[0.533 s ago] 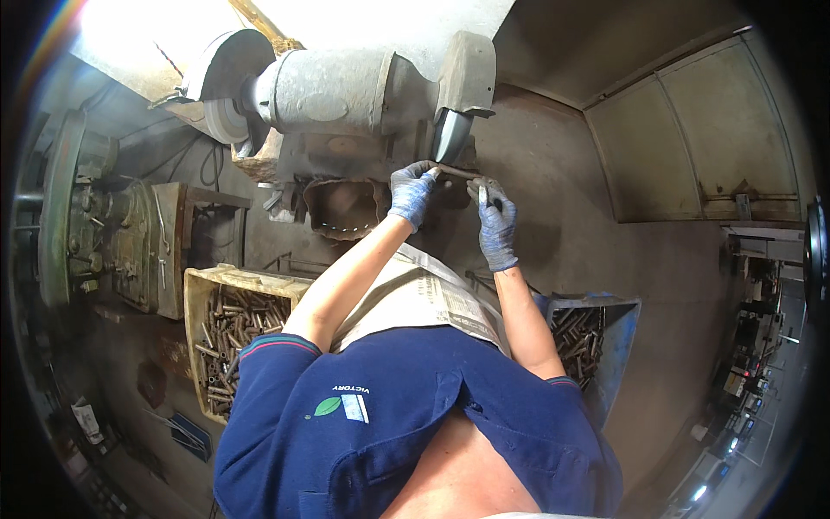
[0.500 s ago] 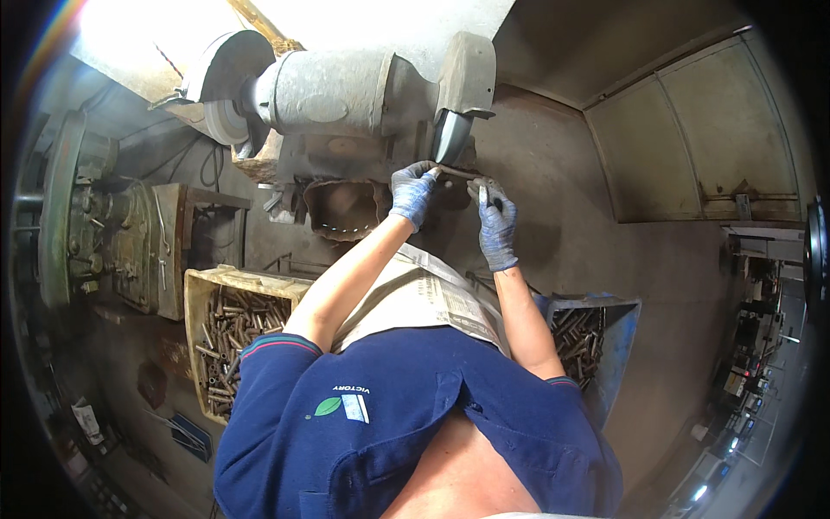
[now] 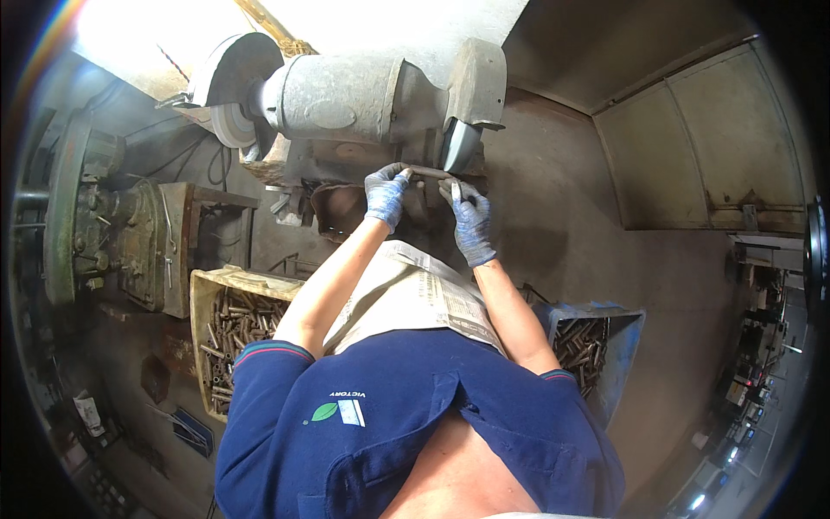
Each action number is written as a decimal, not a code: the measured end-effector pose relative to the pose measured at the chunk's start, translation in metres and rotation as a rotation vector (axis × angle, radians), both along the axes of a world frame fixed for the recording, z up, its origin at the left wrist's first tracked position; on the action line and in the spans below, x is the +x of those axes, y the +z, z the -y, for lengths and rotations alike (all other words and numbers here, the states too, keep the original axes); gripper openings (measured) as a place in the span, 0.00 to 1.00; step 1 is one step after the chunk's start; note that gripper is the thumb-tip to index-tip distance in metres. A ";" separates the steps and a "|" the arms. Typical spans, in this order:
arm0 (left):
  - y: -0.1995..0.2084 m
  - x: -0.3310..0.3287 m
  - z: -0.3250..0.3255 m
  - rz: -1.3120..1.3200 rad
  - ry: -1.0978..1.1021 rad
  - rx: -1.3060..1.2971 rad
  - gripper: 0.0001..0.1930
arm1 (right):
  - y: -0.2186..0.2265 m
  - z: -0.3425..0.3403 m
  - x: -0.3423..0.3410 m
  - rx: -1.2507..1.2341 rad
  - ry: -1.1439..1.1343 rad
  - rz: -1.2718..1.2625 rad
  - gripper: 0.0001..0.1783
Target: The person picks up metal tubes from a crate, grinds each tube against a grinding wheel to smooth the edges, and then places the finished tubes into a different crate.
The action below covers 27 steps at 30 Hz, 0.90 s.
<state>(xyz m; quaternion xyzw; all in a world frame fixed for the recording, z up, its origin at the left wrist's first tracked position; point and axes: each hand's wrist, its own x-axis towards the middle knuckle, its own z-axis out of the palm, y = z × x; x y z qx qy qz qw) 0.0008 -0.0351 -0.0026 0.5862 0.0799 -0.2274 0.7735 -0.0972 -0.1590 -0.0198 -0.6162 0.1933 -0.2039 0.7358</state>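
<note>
While both gloved hands — left hand (image 3: 385, 192), right hand (image 3: 471, 221) — clamp 1 metal rod (image 3: 430, 172), it meets the grinding wheel (image 3: 458, 145).

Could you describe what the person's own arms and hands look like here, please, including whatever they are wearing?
Both the left hand and the right hand wear blue knit work gloves with grubby grey fingertips. The forearms are bare. The short sleeves of a navy polo shirt end above the elbows, each cuff edged with a thin red and light stripe.
</note>
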 end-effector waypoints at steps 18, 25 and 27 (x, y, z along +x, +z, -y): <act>0.017 -0.003 0.017 -0.069 -0.083 0.078 0.04 | 0.004 0.011 -0.007 0.157 -0.060 0.012 0.11; -0.017 0.014 -0.004 0.082 -0.059 0.046 0.04 | 0.000 -0.006 0.004 0.122 -0.004 0.033 0.11; -0.010 0.008 -0.013 0.115 -0.085 -0.030 0.05 | 0.007 -0.010 -0.003 0.148 0.013 0.163 0.11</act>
